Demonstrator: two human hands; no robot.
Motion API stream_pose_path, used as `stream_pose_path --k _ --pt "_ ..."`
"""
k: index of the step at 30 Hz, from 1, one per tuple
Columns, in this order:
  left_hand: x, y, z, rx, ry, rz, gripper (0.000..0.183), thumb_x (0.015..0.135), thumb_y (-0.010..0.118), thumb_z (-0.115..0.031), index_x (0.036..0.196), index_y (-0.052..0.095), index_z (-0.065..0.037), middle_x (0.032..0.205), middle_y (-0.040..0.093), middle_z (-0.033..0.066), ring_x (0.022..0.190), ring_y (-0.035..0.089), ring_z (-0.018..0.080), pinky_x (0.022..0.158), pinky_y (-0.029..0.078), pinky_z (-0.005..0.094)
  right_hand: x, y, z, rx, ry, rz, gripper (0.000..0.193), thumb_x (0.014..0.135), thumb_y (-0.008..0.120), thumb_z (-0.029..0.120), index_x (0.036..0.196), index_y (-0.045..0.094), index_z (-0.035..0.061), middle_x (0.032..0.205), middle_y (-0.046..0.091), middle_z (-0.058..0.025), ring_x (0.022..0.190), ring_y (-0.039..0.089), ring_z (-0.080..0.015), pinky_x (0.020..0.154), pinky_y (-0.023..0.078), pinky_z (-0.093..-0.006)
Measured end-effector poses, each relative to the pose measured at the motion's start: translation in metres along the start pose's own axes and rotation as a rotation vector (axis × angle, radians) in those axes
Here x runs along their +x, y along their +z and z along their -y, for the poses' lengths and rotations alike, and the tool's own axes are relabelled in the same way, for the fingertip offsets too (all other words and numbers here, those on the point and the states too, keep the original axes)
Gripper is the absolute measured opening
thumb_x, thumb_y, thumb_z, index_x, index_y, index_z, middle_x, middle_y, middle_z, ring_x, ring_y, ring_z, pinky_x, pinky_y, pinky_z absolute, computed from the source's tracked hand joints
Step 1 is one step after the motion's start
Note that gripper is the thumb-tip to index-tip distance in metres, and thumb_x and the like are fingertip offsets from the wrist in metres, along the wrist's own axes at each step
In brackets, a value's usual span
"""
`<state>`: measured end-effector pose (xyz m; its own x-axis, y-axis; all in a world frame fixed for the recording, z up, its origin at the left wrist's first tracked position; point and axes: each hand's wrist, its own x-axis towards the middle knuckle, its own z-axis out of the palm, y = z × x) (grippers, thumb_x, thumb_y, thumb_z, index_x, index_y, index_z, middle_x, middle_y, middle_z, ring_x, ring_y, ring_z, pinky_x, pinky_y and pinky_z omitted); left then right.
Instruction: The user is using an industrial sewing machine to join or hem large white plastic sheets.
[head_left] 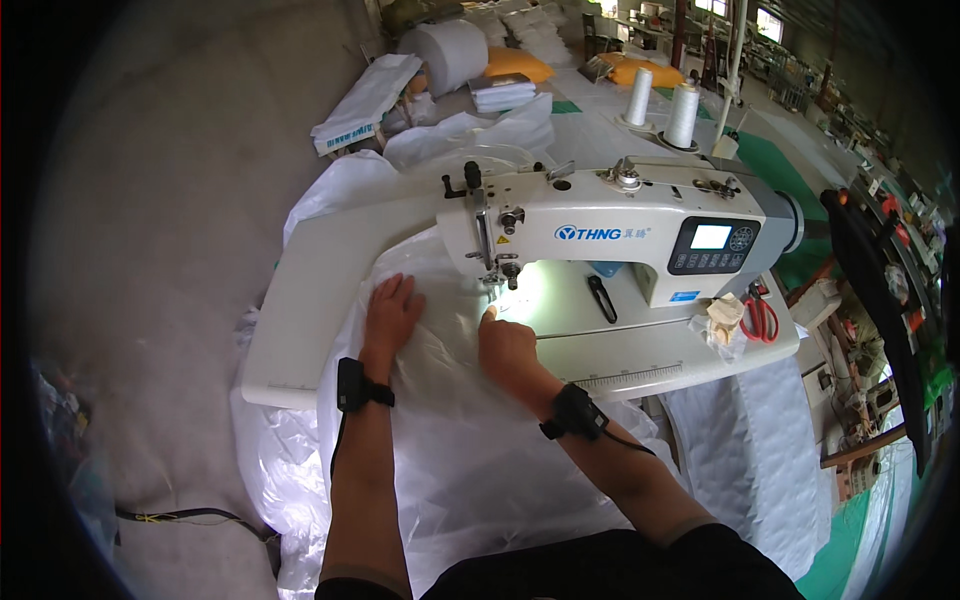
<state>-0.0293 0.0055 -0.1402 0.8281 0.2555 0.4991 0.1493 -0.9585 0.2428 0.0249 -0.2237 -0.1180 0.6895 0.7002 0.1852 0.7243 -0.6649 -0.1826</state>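
Note:
A white sewing machine (590, 215) stands in front of me, its lamp lighting the needle area. A thin, shiny white sheet (430, 420) is spread under the machine's head and hangs over the front. My left hand (394, 312) lies flat on this sheet, left of the needle, fingers stretched forward. Close to the presser foot (492, 280), my right hand (507, 348) is closed, knuckles up, with one digit reaching toward the foot. Whatever its curled fingers hold is hidden beneath the hand.
On the machine bed are a black-handled small tool (602, 299), red-handled scissors (762, 320) and a crumpled cream scrap (724, 318). Two white thread cones (682, 118) stand behind the machine. Farther back are a large white roll (445, 55) and orange sacks (518, 65).

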Motion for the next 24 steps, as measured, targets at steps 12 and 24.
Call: stream_pose_path --k 12,24 --pt "-0.021 -0.019 0.036 -0.383 -0.13 0.009 0.029 0.082 0.055 -0.008 0.108 0.061 0.004 0.118 0.058 0.022 0.113 0.053 0.0331 0.1 0.039 0.0363 -0.109 -0.017 -0.048 0.715 0.069 0.202 0.03 0.076 0.057 0.022 0.093 0.054 -0.0033 0.079 0.06 -0.0239 0.078 0.059 -0.0398 0.069 0.045 -0.0476" --pt "-0.098 -0.144 -0.164 -0.638 -0.159 0.074 0.026 0.088 0.056 -0.01 0.108 0.061 0.006 0.108 0.064 0.0192 0.099 0.062 0.0285 0.089 0.046 0.0335 -0.222 -0.008 -0.107 0.464 -0.132 -0.073 0.02 0.076 0.063 0.024 0.074 0.055 0.0061 0.081 0.056 -0.0084 0.083 0.055 -0.0275 0.069 0.045 -0.0385"
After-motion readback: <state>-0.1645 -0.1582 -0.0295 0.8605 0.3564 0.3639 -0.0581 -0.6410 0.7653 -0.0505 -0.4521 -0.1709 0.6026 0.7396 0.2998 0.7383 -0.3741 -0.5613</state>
